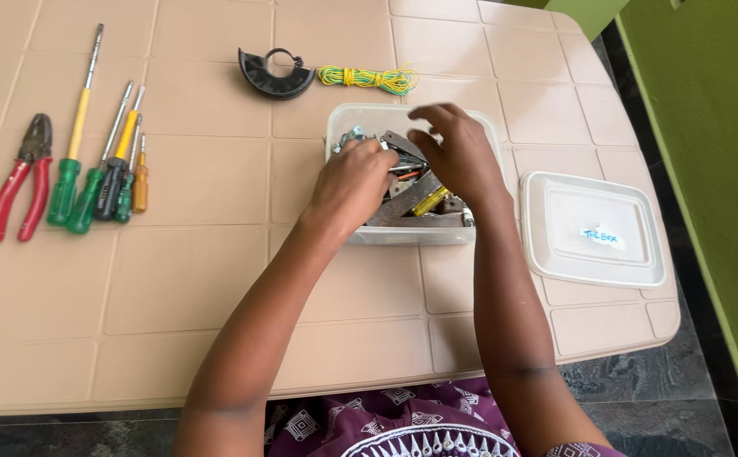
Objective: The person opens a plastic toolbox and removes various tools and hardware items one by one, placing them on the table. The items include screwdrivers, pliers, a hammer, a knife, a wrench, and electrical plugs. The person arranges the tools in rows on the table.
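Nearest the near edge of the beige plastic table (174, 322), both forearms reach up from a purple patterned garment (411, 427) toward a clear plastic box (411, 233) that sits a little right of the table's middle. Inside the box lies a jumble of metal tools and small parts (415, 199), among them a flat grey piece and something yellow. The left hand (354, 182) is dug into the left side of the box, fingers curled down among the parts; whether it grips any one piece cannot be told. The right hand (458, 152) hovers over the right half of the box, fingers spread and bent, holding nothing visible.

Toward the right edge rests the box's white lid (593, 228), flat, apart from the box. Along the left edge lie red-handled pliers (20, 182) and, just beside them, a row of screwdrivers (102, 173) with green, yellow, black and orange handles. Near the far edge, beyond the box, sit a black curved guard (274, 76) and a coil of yellow-green wire (369, 79), touching end to end.
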